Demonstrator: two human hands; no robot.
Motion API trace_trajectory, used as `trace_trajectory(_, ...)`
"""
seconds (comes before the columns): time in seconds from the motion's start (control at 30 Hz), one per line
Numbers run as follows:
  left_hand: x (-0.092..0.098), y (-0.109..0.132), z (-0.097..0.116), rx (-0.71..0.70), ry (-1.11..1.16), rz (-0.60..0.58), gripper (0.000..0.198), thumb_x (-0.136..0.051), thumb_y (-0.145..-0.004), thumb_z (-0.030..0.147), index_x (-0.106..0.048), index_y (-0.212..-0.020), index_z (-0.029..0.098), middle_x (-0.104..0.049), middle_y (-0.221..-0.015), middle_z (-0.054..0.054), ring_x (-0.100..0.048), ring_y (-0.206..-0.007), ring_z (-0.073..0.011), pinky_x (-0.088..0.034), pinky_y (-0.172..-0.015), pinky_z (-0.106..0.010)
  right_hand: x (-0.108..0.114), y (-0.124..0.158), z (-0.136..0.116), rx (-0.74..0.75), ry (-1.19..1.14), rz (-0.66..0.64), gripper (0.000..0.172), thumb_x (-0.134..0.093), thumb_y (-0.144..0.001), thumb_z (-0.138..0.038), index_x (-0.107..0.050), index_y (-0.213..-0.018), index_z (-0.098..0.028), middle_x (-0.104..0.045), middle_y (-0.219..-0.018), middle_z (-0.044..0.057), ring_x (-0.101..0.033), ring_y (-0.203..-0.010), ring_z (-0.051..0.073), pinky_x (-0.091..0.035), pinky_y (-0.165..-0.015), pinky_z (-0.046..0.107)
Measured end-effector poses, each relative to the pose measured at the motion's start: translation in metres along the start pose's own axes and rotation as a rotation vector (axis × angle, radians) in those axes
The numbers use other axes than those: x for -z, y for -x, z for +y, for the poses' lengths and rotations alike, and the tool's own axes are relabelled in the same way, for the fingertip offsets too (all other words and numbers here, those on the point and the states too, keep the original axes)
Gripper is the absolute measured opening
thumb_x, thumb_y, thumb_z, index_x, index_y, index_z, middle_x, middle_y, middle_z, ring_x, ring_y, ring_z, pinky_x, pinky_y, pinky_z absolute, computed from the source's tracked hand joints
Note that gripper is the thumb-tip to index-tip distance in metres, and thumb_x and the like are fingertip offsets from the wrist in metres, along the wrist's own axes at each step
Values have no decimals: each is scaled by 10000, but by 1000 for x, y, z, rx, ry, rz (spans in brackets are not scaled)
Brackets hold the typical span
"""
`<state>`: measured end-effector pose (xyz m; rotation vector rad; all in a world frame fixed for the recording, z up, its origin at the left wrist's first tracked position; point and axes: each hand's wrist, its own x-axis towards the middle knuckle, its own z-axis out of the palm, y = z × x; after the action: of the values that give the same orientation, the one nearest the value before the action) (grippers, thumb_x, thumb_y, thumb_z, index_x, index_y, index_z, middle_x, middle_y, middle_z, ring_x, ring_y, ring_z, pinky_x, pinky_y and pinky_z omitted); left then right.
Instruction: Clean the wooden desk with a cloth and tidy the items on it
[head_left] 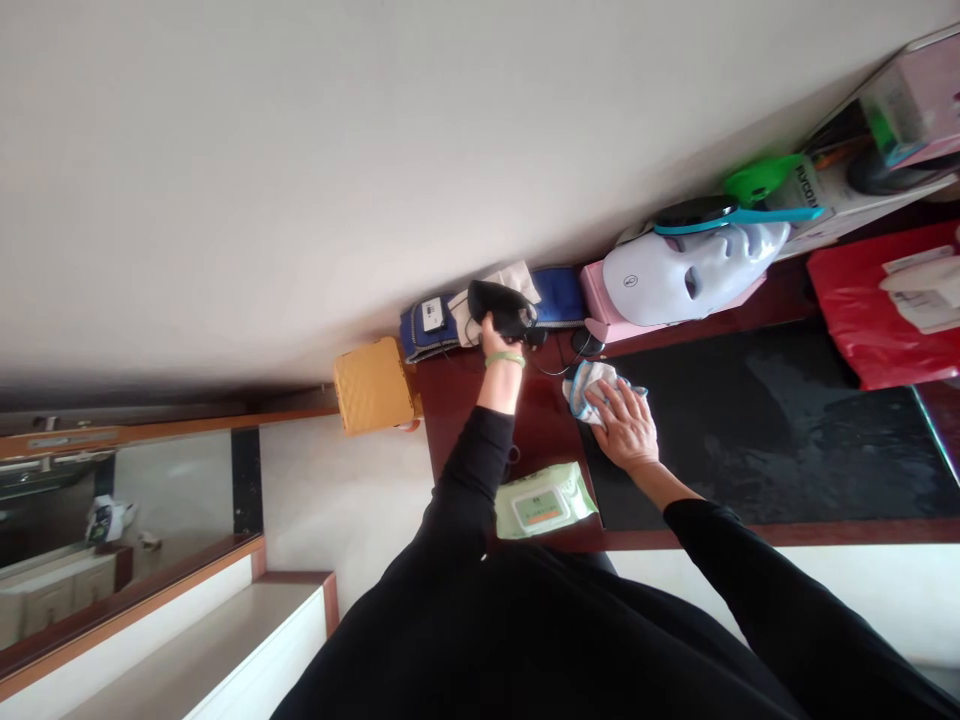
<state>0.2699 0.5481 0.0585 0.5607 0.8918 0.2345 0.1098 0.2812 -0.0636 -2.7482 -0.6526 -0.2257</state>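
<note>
My left hand (pixel 498 333) is closed around a black rounded device (pixel 501 303), a computer mouse by its look, and lifts it near the wall at the desk's far left; a thin black cable (pixel 561 366) trails from it. A green band sits on that wrist. My right hand (pixel 626 425) lies flat, fingers spread, pressing a white cloth with a blue edge (pixel 589 384) onto the dark red desk (pixel 540 430) at the edge of a black desk mat (pixel 765 440).
A green pack of wet wipes (pixel 544 500) lies at the desk's near edge. Along the wall stand a blue pouch (pixel 429 324), a white face mask (pixel 690 272) on a pink box, and white boxes. A red bag (pixel 862 300) lies right; a yellow quilted bag (pixel 373 385) sits left.
</note>
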Motion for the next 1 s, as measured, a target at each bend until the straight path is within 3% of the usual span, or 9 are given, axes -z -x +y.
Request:
trace_trajectory(0.27,0,4,-1,30,113,-16,354,-546,-1073,365,-786,-1225,153,-847,-1074,-112,-807,-1026,-192,-648,-965,-322,1,0,0,-8,9,-16,627,-586,-1025,-372,-599,-1646,-284,-499,-1749,83,-394,-1644,408,-328,-1335,601)
trace_trajectory(0.53,0,1,17,155,-111,75,247,-639,-1046,399,-767,-1125,203,-811,-1188,-134,-756,-1225,-281,-649,-979,-422,0,0,0,-1,-12,5,650,-596,-1006,-350,-588,-1653,-277,-507,-1743,80,-385,-1650,407,-322,-1342,603)
trace_trajectory(0.73,14,28,42,227,-171,96,196,-680,-1032,382,-681,-1023,186,-735,-1132,-145,-730,-1250,-308,-647,-998,-434,-1,0,0,20,-16,37,580,-589,-1025,-349,-643,-1594,-254,-520,-1732,92,-398,-1644,394,-333,-1343,593)
trace_trajectory(0.87,23,46,50,218,-155,20,141,-675,-1050,320,-649,-1007,189,-693,-1007,-121,-757,-1120,-259,-674,-960,-381,-1,-1,-1,3,-21,35,594,-595,-1019,-353,-637,-1604,-266,-526,-1729,80,-398,-1645,393,-331,-1343,589)
trace_trajectory(1.0,0,30,49,184,-122,-8,65,-584,-1084,182,-645,-1062,185,-704,-994,-105,-769,-1045,-214,-693,-943,-359,0,-2,-2,-8,-10,30,581,-589,-1028,-366,-646,-1598,-270,-527,-1729,77,-420,-1633,392,-353,-1328,584)
